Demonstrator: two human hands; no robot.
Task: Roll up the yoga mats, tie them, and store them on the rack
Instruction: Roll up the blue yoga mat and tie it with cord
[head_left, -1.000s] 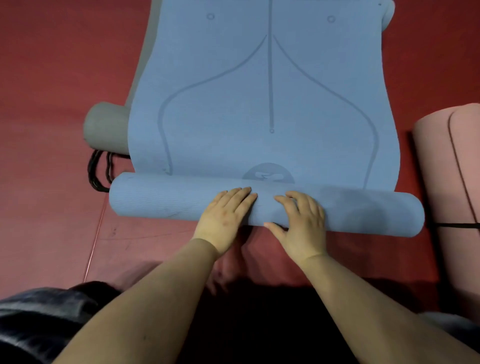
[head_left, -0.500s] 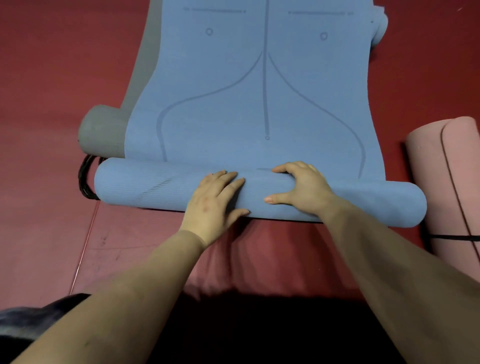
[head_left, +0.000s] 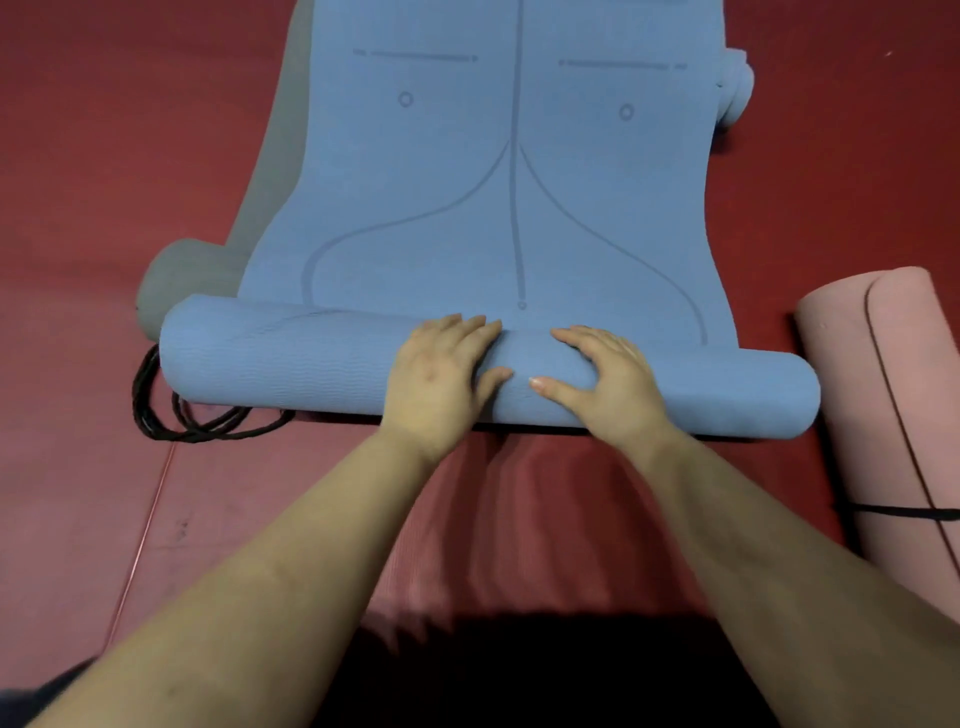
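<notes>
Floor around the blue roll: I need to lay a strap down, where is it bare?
Bare red floor lies left of the left hand, below the black cords. Crowded right: the pink mat nearly meets the blue roll.

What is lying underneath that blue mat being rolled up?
A grey mat shows along the left edge of the blue mat, its rolled end beside black cords on the red floor. How far it reaches beneath is covered.

Grey mat (head_left: 182, 280) mostly under blue mat (head_left: 519, 208); pink roll (head_left: 893, 395) cropped right.
</notes>
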